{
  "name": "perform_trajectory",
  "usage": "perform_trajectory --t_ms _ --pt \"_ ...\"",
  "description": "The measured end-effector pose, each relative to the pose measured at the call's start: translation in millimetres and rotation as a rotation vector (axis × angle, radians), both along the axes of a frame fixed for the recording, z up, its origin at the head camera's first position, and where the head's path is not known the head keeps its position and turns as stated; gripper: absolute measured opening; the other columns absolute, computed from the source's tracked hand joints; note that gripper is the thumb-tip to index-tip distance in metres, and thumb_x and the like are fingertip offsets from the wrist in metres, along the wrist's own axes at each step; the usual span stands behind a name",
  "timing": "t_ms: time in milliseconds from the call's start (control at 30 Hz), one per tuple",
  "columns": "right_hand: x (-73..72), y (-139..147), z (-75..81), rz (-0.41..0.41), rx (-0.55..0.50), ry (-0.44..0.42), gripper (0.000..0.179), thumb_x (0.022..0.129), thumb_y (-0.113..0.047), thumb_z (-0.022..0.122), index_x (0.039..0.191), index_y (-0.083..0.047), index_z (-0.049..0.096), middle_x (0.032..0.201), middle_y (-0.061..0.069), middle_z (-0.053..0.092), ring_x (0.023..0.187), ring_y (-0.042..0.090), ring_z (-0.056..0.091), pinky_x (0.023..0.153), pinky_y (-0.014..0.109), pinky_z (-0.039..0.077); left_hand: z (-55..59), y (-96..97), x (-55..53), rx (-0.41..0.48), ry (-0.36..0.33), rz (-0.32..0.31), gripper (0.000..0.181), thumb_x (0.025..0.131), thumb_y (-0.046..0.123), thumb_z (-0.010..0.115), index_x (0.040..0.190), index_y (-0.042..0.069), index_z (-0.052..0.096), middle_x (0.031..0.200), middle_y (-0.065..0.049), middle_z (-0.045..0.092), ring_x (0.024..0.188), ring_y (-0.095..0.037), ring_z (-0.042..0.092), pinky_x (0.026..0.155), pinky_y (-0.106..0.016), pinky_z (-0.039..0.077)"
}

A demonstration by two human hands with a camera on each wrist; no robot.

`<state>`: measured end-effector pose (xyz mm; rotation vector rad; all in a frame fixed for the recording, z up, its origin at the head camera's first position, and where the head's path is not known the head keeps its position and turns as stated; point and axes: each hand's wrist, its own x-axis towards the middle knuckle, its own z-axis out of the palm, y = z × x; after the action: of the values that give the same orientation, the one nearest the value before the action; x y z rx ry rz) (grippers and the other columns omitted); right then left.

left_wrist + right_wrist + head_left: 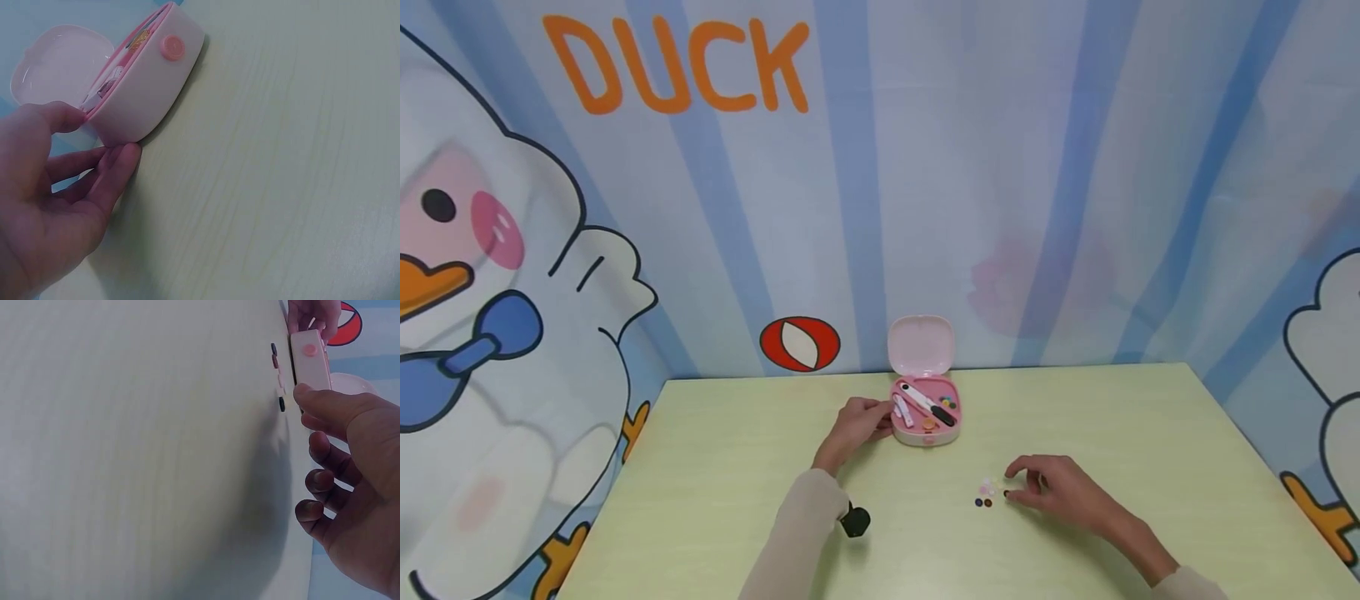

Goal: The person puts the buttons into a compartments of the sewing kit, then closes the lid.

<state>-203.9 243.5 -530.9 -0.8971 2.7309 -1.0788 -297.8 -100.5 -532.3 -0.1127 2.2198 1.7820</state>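
Though plastic, softly rounded case [147, 87]

We find the small discs [988, 503] too tiny to identify, the pale ones [987, 488] blurring together. In the right wrist view the right hand [375, 475] hides part of the lid [350, 382]; overhead, we see the big duck [550, 367] cut off.

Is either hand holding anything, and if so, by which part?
The left hand grips the pink case by its left side, thumb at the rim, fingertips low on the wall. The right hand, near a dark button, holds nothing visible.
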Motion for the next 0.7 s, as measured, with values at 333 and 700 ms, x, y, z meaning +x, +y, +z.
perform_trajectory --t_ms 333,700 --pt "5.2 0 -10.5 -0.009 -0.032 0.010 0.014 0.092 -0.018 0.081 0.103 -0.013 0.073 0.071 -0.014 0.052 0.065 0.000 0.047 0.059 0.021 0.045 -1.0 -1.6 -1.0 0.002 -0.006 0.000 0.043 0.107 0.030 0.060 0.130 -0.006 0.065 0.107 -0.013 0.070 0.096 -0.019 0.068 0.088 -0.029 0.060" --pt "7.2 0 -12.8 0.018 -0.066 0.049 0.008 0.093 -0.014 0.079 0.097 -0.020 0.076 0.076 -0.014 0.058 0.067 0.001 0.051 0.059 0.022 0.046 -0.2 -0.5 0.3 -0.010 -0.019 0.006 0.042 0.107 0.030 0.060 0.129 -0.006 0.065 0.106 -0.012 0.070 0.096 -0.019 0.068 0.088 -0.029 0.060"
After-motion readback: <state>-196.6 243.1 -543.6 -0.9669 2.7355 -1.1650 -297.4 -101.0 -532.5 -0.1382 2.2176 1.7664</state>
